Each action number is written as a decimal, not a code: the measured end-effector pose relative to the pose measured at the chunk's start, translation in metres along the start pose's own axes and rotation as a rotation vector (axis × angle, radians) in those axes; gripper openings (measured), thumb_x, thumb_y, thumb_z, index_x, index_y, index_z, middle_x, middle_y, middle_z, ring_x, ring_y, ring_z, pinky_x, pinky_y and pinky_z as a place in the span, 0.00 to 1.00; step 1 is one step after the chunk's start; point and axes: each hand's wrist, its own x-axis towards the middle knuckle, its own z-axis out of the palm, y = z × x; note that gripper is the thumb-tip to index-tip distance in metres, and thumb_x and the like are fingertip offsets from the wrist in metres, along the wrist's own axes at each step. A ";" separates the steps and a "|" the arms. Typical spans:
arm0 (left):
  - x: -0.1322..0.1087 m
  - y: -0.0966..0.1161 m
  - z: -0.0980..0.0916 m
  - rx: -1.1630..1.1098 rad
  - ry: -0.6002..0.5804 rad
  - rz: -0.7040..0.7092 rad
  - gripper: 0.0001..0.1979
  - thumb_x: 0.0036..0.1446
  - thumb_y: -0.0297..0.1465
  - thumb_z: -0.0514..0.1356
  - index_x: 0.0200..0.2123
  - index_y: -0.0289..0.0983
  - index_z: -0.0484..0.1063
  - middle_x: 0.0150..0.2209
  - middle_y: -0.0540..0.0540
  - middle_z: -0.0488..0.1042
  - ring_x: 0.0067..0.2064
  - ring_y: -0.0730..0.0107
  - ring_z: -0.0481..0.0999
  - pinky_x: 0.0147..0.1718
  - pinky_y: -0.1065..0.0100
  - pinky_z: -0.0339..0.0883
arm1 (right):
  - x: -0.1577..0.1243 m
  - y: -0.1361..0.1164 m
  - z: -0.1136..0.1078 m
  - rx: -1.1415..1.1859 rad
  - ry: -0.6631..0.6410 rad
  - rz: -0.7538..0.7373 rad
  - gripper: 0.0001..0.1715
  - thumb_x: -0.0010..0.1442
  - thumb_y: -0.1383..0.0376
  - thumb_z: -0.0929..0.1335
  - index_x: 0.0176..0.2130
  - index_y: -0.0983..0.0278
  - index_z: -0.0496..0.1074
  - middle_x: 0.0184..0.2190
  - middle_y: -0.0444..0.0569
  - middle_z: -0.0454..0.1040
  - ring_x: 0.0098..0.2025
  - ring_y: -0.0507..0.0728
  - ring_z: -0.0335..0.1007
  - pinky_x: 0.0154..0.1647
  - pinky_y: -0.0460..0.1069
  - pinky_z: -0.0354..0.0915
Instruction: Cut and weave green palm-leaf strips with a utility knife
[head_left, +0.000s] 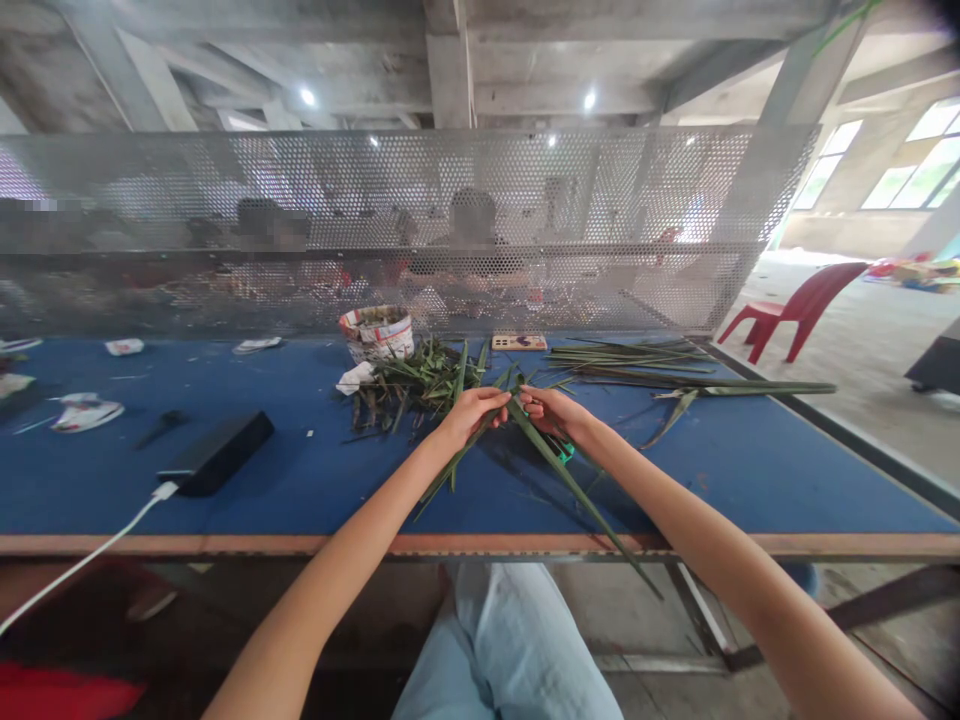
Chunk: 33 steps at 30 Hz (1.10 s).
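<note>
**Nothing legible here**
The card [517,342] and the tub [376,333] carry printing, but it is too small to read.

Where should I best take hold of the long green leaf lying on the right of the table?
Pinch the long palm leaf near its free right end, coming from above with your right hand. It lies flat and narrow there, apart from the other leaves, so it should lift cleanly.
</note>
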 end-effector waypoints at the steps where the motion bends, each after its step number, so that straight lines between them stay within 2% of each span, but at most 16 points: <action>1: -0.001 0.001 0.001 0.002 -0.013 0.000 0.15 0.45 0.40 0.67 0.24 0.33 0.72 0.18 0.50 0.71 0.19 0.78 0.65 0.21 0.72 0.57 | 0.001 0.002 0.000 -0.023 0.019 -0.019 0.18 0.56 0.55 0.68 0.26 0.63 0.61 0.14 0.36 0.55 0.15 0.44 0.46 0.14 0.41 0.46; 5: -0.005 0.003 0.004 0.025 -0.078 -0.007 0.14 0.45 0.39 0.67 0.27 0.33 0.74 0.19 0.50 0.71 0.19 0.77 0.66 0.21 0.73 0.57 | 0.001 0.007 0.002 -0.124 0.074 -0.075 0.23 0.48 0.50 0.72 0.25 0.64 0.62 0.14 0.35 0.58 0.14 0.43 0.48 0.14 0.41 0.46; 7: -0.007 0.004 0.005 0.039 -0.102 -0.007 0.14 0.45 0.39 0.67 0.27 0.33 0.74 0.19 0.50 0.72 0.19 0.77 0.66 0.21 0.72 0.57 | -0.001 0.007 0.003 -0.172 0.087 -0.095 0.25 0.47 0.49 0.72 0.23 0.64 0.62 0.13 0.36 0.59 0.14 0.43 0.49 0.14 0.41 0.46; 10: -0.009 0.005 0.006 0.056 -0.110 -0.017 0.14 0.46 0.40 0.67 0.25 0.33 0.74 0.19 0.49 0.72 0.19 0.77 0.66 0.21 0.72 0.56 | -0.004 0.005 0.004 -0.231 0.103 -0.136 0.22 0.48 0.49 0.72 0.28 0.64 0.64 0.13 0.34 0.58 0.12 0.43 0.48 0.13 0.42 0.44; 15: -0.007 0.004 0.005 0.093 -0.062 -0.031 0.15 0.45 0.40 0.67 0.22 0.33 0.72 0.19 0.48 0.72 0.19 0.77 0.66 0.21 0.72 0.56 | -0.005 0.004 0.011 -0.297 0.128 -0.203 0.22 0.51 0.49 0.68 0.34 0.64 0.65 0.14 0.32 0.52 0.13 0.44 0.44 0.14 0.43 0.42; 19: -0.006 0.003 0.002 0.126 -0.020 -0.055 0.14 0.44 0.39 0.67 0.21 0.33 0.73 0.19 0.47 0.72 0.18 0.77 0.66 0.21 0.71 0.56 | -0.004 0.008 0.016 -0.356 0.140 -0.243 0.20 0.54 0.50 0.66 0.32 0.64 0.63 0.18 0.35 0.53 0.17 0.45 0.47 0.17 0.43 0.45; 26: -0.005 0.001 0.000 0.120 0.064 -0.077 0.14 0.43 0.38 0.67 0.19 0.33 0.73 0.17 0.48 0.71 0.18 0.77 0.65 0.20 0.72 0.54 | -0.005 0.015 0.014 -0.572 0.199 -0.288 0.15 0.58 0.55 0.65 0.27 0.62 0.60 0.20 0.39 0.58 0.23 0.49 0.52 0.24 0.44 0.51; 30: -0.002 0.000 -0.002 0.068 0.127 -0.053 0.14 0.43 0.39 0.66 0.20 0.33 0.72 0.18 0.50 0.70 0.19 0.78 0.64 0.21 0.72 0.55 | -0.009 0.010 0.015 -0.657 0.131 -0.273 0.13 0.59 0.57 0.64 0.29 0.63 0.64 0.22 0.40 0.61 0.26 0.49 0.55 0.27 0.44 0.53; 33: -0.001 -0.001 -0.004 0.023 0.150 -0.054 0.15 0.42 0.39 0.67 0.19 0.33 0.71 0.18 0.50 0.69 0.19 0.78 0.64 0.21 0.72 0.55 | -0.011 0.007 0.016 -0.660 0.034 -0.200 0.14 0.61 0.55 0.62 0.33 0.64 0.66 0.18 0.37 0.58 0.20 0.48 0.52 0.22 0.44 0.52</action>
